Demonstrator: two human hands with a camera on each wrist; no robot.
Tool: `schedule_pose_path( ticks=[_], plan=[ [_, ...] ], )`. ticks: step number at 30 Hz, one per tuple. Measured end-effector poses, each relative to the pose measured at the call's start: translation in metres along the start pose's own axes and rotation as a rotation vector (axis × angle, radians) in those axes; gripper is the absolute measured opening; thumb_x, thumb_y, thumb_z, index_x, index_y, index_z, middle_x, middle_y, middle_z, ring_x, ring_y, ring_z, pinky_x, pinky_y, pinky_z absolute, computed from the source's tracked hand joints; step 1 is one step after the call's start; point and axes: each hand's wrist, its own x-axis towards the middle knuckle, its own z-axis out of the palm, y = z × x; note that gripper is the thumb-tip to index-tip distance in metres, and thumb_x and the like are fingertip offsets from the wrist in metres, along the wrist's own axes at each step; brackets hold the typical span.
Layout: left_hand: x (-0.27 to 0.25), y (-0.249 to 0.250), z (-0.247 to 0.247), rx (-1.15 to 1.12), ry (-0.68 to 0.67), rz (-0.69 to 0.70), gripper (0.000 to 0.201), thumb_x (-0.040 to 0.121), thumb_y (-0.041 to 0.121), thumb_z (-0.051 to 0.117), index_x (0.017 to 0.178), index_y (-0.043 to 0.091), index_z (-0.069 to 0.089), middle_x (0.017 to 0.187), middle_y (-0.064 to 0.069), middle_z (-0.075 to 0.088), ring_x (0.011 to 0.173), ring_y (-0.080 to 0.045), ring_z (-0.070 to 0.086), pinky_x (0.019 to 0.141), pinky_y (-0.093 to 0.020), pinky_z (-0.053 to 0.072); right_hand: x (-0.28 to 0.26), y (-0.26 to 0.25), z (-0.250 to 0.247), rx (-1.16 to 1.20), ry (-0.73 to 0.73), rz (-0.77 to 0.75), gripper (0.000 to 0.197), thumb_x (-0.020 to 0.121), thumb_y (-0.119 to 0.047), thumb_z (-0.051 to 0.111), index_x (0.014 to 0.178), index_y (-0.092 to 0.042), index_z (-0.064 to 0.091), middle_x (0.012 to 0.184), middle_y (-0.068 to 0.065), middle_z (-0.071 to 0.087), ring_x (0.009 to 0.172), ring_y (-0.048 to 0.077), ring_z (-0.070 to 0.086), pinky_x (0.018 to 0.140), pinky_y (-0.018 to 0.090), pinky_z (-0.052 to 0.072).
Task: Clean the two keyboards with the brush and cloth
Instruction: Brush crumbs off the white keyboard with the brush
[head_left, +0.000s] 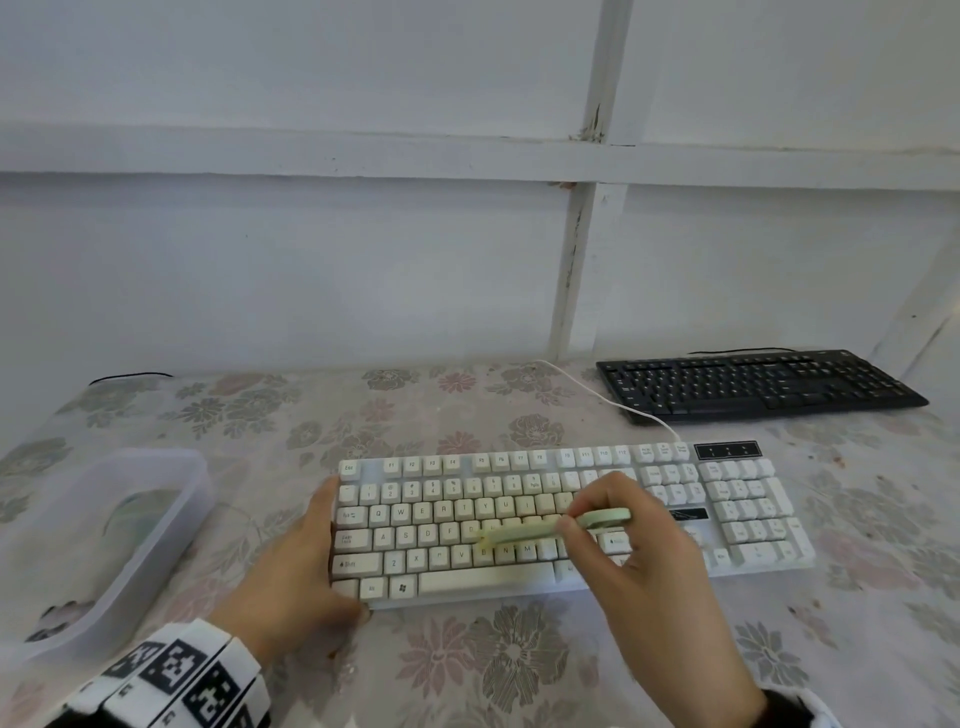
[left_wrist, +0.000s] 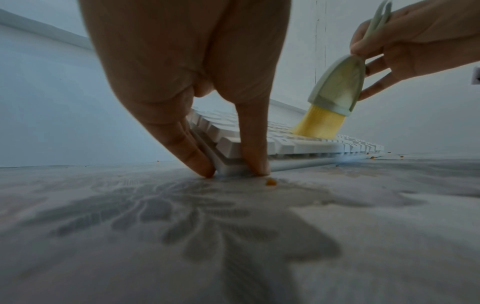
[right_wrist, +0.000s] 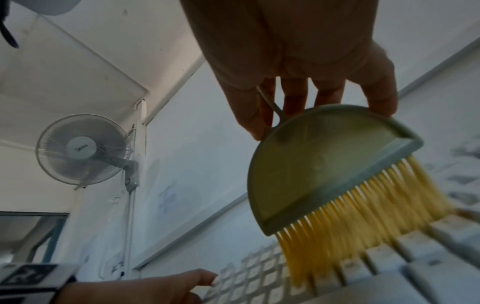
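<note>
Two hands are busy. My right hand (head_left: 631, 525) pinches the thin handle of the brush (head_left: 561, 527), so its yellow bristles (right_wrist: 363, 218) touch the middle keys of the white keyboard (head_left: 737, 514). My left hand (head_left: 306, 566) has straight fingers (left_wrist: 192, 152) pressed on the keyboard's left end, thumb at the near corner. I think that stops it from sliding while I sweep.

Far off to the right lies the black keyboard (head_left: 758, 384), not touched. On the left sits a clear tub (head_left: 171, 499); something pale lies inside, maybe the cloth, but I cannot tell.

Only the left wrist view shows little orange crumbs (left_wrist: 271, 182) on the flowery table cover (head_left: 467, 670). Only the right wrist view shows a wall fan (right_wrist: 83, 149).
</note>
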Motion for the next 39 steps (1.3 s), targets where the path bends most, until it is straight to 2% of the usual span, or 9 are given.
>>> schedule_pose_path(
  ticks=[3,7,13,16,19,23,32,35,39],
  plan=[
    [0.001,-0.002,0.001,-0.003,-0.001,-0.001,0.108,0.045,0.030,0.072,0.132,0.053,0.011,0.104,0.011,0.064,0.089,-0.009,0.066,0.080,-0.035,0.056,0.000,0.004,-0.004,-0.006,0.045,-0.009,0.022,0.086,-0.015,0.061,0.083,-0.034,0.052,0.088,-0.011,0.061,0.056,-0.001,0.039,0.052,0.010,0.034],
    [0.002,-0.003,0.000,0.023,-0.005,-0.003,0.109,0.051,0.018,0.076,0.134,0.050,0.013,0.107,0.012,0.063,0.091,-0.006,0.065,0.080,-0.031,0.055,-0.004,-0.002,0.003,0.016,0.019,-0.037,0.019,0.084,-0.015,0.062,0.076,-0.031,0.056,0.093,-0.017,0.060,0.086,0.006,0.052,0.069,0.010,0.037],
    [0.003,-0.007,0.001,0.027,-0.005,0.004,0.107,0.050,0.019,0.076,0.132,0.052,0.015,0.106,0.014,0.064,0.090,-0.005,0.066,0.079,-0.031,0.056,0.004,0.018,-0.025,-0.038,0.131,0.031,0.023,0.085,-0.013,0.061,0.077,-0.033,0.055,0.086,-0.008,0.061,0.058,0.004,0.040,0.052,0.013,0.033],
    [0.004,-0.011,0.001,0.028,-0.001,0.029,0.108,0.047,0.025,0.076,0.135,0.049,0.016,0.109,0.016,0.063,0.093,-0.003,0.065,0.082,-0.034,0.056,0.007,0.012,-0.037,0.069,0.164,0.040,0.022,0.084,-0.013,0.063,0.074,-0.031,0.057,0.075,-0.008,0.061,0.044,0.017,0.035,0.047,0.022,0.037],
    [0.003,-0.011,0.002,0.007,-0.004,0.034,0.108,0.051,0.020,0.078,0.136,0.048,0.017,0.111,0.016,0.063,0.095,-0.001,0.065,0.083,-0.032,0.055,0.006,0.010,-0.037,0.103,0.126,0.026,0.025,0.084,-0.009,0.064,0.071,-0.029,0.057,0.073,-0.008,0.062,0.056,0.033,0.044,0.049,0.025,0.039],
    [0.004,-0.009,0.001,0.003,0.002,0.053,0.106,0.049,0.022,0.077,0.134,0.048,0.020,0.112,0.019,0.062,0.096,0.002,0.063,0.085,-0.030,0.054,0.005,0.024,-0.048,0.095,0.142,0.091,0.031,0.085,-0.003,0.062,0.066,-0.027,0.056,0.066,-0.010,0.060,0.046,0.013,0.040,0.043,0.009,0.035],
    [0.005,-0.010,0.001,0.026,-0.007,0.027,0.108,0.052,0.014,0.079,0.135,0.046,0.017,0.109,0.017,0.063,0.093,0.004,0.064,0.078,-0.021,0.053,0.004,0.025,-0.058,0.075,0.179,0.074,0.029,0.083,0.000,0.063,0.066,-0.022,0.058,0.069,-0.005,0.061,0.053,0.026,0.046,0.042,0.007,0.036],
    [0.005,-0.009,0.002,0.026,-0.003,0.042,0.106,0.055,0.013,0.081,0.134,0.046,0.018,0.111,0.019,0.061,0.095,0.007,0.061,0.075,-0.016,0.051,0.005,0.034,-0.067,0.005,0.190,0.083,0.029,0.084,-0.002,0.062,0.068,-0.025,0.057,0.072,-0.009,0.062,0.044,0.010,0.043,0.041,0.008,0.032],
    [0.006,-0.011,0.002,0.016,0.000,0.039,0.107,0.054,0.014,0.080,0.132,0.050,0.016,0.111,0.015,0.064,0.094,0.002,0.064,0.080,-0.025,0.054,0.006,0.038,-0.072,-0.023,0.223,0.047,0.029,0.084,-0.004,0.063,0.073,-0.030,0.057,0.079,-0.010,0.062,0.063,0.015,0.051,0.053,0.012,0.037]
  ],
)
